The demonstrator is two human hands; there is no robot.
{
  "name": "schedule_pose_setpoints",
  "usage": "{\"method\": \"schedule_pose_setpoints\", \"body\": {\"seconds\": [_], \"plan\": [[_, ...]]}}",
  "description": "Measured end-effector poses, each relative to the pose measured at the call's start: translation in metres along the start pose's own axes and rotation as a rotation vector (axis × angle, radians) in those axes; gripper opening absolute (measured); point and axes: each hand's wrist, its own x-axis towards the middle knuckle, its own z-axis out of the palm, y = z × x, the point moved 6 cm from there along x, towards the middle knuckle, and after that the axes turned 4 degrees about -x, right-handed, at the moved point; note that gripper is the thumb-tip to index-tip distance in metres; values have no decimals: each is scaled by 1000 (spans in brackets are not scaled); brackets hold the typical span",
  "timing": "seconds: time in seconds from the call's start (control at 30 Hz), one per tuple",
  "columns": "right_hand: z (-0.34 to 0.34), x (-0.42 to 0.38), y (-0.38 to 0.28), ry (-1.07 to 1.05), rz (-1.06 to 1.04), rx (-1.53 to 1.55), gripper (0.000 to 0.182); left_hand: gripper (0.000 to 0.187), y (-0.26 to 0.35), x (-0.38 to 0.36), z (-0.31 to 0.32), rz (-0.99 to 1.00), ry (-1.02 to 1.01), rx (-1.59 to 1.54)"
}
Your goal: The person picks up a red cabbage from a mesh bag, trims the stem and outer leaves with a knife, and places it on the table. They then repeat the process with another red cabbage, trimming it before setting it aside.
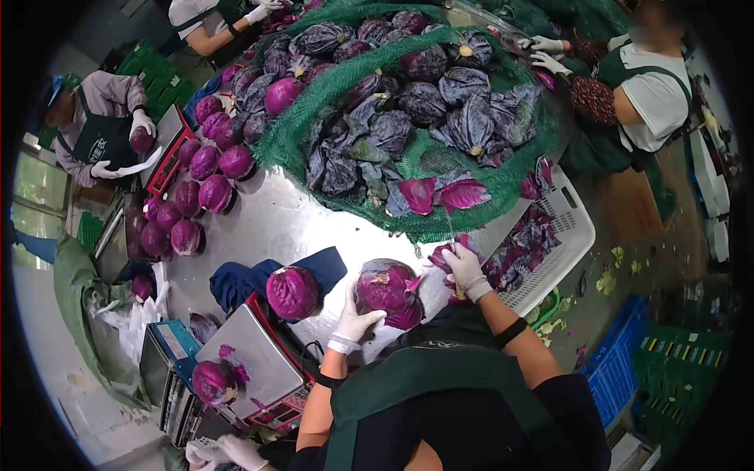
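Observation:
My left hand [358, 315], in a white glove, is closed round the left side of a purple cabbage [386, 289] on the metal table [345, 235]. Loose leaf edges stick out at the cabbage's right. To its right my right hand [465, 269], also gloved, is closed on a knife, whose thin blade [449, 224] points away from me. Purple leaf pieces [441, 256] lie against that hand. A peeled cabbage [292, 293] sits left of my left hand, beside a dark blue cloth [236, 284].
Beyond my hands lies a green net [503, 206] with several unpeeled cabbages. Peeled cabbages [204, 162] sit at the left. A white basket [577, 228] at the right holds leaves. A scale [267, 357] stands near left. Co-workers [656, 98] are around the table.

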Motion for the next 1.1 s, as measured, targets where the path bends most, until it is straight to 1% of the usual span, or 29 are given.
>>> {"method": "schedule_pose_setpoints", "body": {"seconds": [0.07,0.1,0.13,0.17,0.2,0.23,0.27,0.3,0.33,0.37,0.4,0.43,0.47,0.5,0.53,0.57,0.6,0.63,0.67,0.73,0.77,0.8,0.87,0.93,0.97,1.0,1.07,1.1], "plan": [[5,-10,-6,-155,-130,-231,22,103,-4,0,-4,-43,10,-32],[11,-10,1,-216,-180,-315,34,105,-4,2,-5,-30,-10,28],[23,-27,-10,-329,1,-164,56,108,-3,4,-4,-13,-29,88],[40,-22,5,-373,-198,-51,67,108,-1,5,-1,-11,-32,88],[54,-16,18,-416,-397,63,78,106,-1,4,4,-52,-29,0],[57,-30,-3,-466,-160,-44,83,105,1,3,9,-93,-23,-87],[58,-49,-26,-511,77,-149,89,105,6,2,15,-90,-21,-84],[64,-49,-27,-462,-65,-80,94,103,18,2,23,-9,-13,-13],[66,-48,-27,-461,-66,-76,94,102,26,2,27,70,-8,59],[66,-47,-23,-474,10,-58,93,100,25,5,26,116,1,165],[61,-46,-20,-469,84,-41,91,100,26,7,31,119,-25,163],[56,-45,-15,-464,183,18,82,96,24,10,34,59,28,136],[52,-36,4,-482,224,61,63,92,28,13,42,-4,74,107],[36,-29,17,-479,168,143,56,82,47,11,51,107,76,401],[22,-29,16,-486,108,219,51,75,64,9,65,180,-10,568],[10,-35,16,-465,163,394,57,74,76,6,82,101,-126,411],[-9,-34,48,-458,305,626,55,73,86,2,95,20,-229,256],[-27,-29,53,-464,145,581,57,71,83,-3,103,-124,-331,-64],[-41,-30,46,-475,-10,539,60,71,87,-3,102,-121,-325,-67],[-78,-52,53,-313,122,1005,63,70,108,0,92,167,-310,308],[-108,-51,97,-128,143,951,67,65,119,0,74,204,-93,494],[-128,-44,139,32,170,883,72,63,133,-3,51,354,102,744],[-128,-90,84,268,261,843,68,60,131,-19,-10,546,424,1106],[-163,-93,169,199,386,892,64,62,142,-41,-58,409,657,1338],[-159,-93,171,359,374,840,64,64,143,-52,-79,326,728,1408],[-164,-96,169,529,348,785,63,72,138,-60,-97,234,763,1505],[-168,-86,161,564,304,734,63,83,132,-62,-116,5,729,1453],[-165,-73,154,454,207,794,55,94,129,-58,-116,-53,689,1379]]}}
